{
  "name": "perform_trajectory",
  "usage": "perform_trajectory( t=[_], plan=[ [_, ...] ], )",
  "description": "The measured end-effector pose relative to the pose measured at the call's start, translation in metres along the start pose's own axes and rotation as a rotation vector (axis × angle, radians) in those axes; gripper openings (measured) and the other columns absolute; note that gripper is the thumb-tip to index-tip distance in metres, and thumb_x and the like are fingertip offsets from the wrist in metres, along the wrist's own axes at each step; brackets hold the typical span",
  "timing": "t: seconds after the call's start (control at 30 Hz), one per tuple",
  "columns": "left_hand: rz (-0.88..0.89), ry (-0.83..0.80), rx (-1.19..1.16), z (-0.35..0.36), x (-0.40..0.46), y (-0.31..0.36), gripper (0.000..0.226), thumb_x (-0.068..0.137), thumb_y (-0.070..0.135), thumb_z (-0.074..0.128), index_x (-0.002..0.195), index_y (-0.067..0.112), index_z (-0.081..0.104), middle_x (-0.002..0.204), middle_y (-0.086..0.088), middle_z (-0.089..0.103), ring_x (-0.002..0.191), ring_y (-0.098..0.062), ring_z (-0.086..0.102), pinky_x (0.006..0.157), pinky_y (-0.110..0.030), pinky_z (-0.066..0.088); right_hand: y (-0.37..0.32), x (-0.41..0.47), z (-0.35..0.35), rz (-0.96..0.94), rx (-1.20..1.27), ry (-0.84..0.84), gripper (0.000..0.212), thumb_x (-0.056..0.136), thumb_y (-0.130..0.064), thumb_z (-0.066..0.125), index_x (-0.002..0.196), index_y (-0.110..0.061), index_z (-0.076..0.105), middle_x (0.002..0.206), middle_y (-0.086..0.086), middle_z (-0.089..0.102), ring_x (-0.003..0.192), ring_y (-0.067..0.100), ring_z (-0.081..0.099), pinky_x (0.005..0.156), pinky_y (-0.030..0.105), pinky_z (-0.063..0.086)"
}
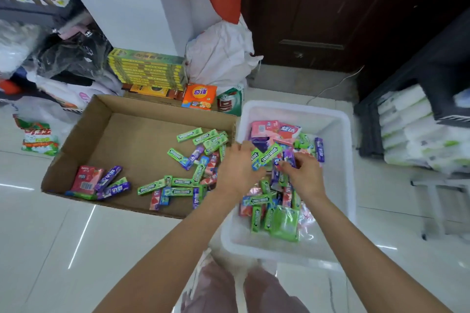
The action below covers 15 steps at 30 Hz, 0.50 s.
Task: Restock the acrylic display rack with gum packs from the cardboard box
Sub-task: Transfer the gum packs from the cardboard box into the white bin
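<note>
Cardboard box still holds many gum packs; both hands, left hand and right hand, grasp packs over a half-filled white tub.

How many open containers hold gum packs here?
2. The brown cardboard box lies on the floor at left, and the white plastic tub sits beside it at right, with both hands over it. Packs deeper in the tub may be hidden.

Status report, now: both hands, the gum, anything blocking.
Left hand grips green gum packs over the white tub. Right hand pinches a purple pack. Cardboard box partly filled, nothing blocking. No acrylic rack in view.
</note>
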State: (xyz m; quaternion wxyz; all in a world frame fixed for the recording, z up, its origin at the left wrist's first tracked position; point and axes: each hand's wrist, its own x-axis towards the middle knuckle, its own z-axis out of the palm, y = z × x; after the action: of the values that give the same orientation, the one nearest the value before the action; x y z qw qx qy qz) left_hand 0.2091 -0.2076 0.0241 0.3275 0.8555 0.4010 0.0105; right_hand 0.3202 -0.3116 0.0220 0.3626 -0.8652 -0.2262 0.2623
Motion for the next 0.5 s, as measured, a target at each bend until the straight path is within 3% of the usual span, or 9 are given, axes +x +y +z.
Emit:
perform_trajectory(
  t=[0.13,0.23,0.33,0.43,0.5],
  plan=[
    [-0.087,-0.07,0.121,0.047,-0.014,0.019,0.056,0.08,0.034,0.068,0.124,0.008,0.046,0.121,-0.014,0.048,0.111,-0.03,0.048,0.089,-0.04,0.045,0.041,-0.005,-0.021,0.067,-0.092,-0.08,0.035,0.084,-0.011,0.065,0.061,-0.019,0.041,0.055,-0.005,0.041,0.058,0.02,0.041,0.049,0.021,0.028],
    [-0.147,-0.055,0.159,0.068,-0.022,0.015,0.058,0.082,0.032,0.067,0.127,0.004,0.042,0.126,-0.016,0.044,0.113,-0.029,0.046,0.094,-0.039,0.045,0.056,-0.01,-0.026,0.059,-0.147,-0.193,0.006,0.087,-0.009,0.062,0.092,-0.009,0.06,0.08,0.004,0.059,0.081,0.025,0.054,0.065,0.024,0.036],
    [-0.177,-0.009,0.144,0.069,-0.027,0.012,0.055,0.086,0.025,0.064,0.131,0.007,0.039,0.13,-0.013,0.039,0.119,-0.028,0.044,0.095,-0.04,0.045,0.056,-0.012,-0.026,-0.037,-0.198,-0.216,0.039,0.088,-0.013,0.062,0.126,-0.008,0.056,0.118,0.012,0.06,0.109,0.026,0.056,0.09,0.027,0.041],
    [-0.099,0.038,0.124,0.058,-0.03,0.009,0.049,0.088,0.022,0.061,0.131,0.008,0.042,0.129,-0.011,0.042,0.116,-0.026,0.046,0.094,-0.04,0.046,0.043,-0.013,-0.022,-0.098,-0.179,-0.225,0.044,0.089,-0.014,0.059,0.133,-0.013,0.051,0.128,0.009,0.054,0.114,0.022,0.053,0.095,0.022,0.036],
    [-0.039,0.093,0.049,0.045,-0.032,0.005,0.041,0.089,0.018,0.058,0.127,0.008,0.047,0.125,-0.011,0.045,0.111,-0.027,0.049,0.091,-0.042,0.048,0.033,-0.013,-0.016,-0.12,-0.147,-0.253,0.044,0.089,-0.012,0.059,0.132,-0.012,0.051,0.133,0.009,0.051,0.119,0.022,0.052,0.103,0.03,0.039]
  ],
)
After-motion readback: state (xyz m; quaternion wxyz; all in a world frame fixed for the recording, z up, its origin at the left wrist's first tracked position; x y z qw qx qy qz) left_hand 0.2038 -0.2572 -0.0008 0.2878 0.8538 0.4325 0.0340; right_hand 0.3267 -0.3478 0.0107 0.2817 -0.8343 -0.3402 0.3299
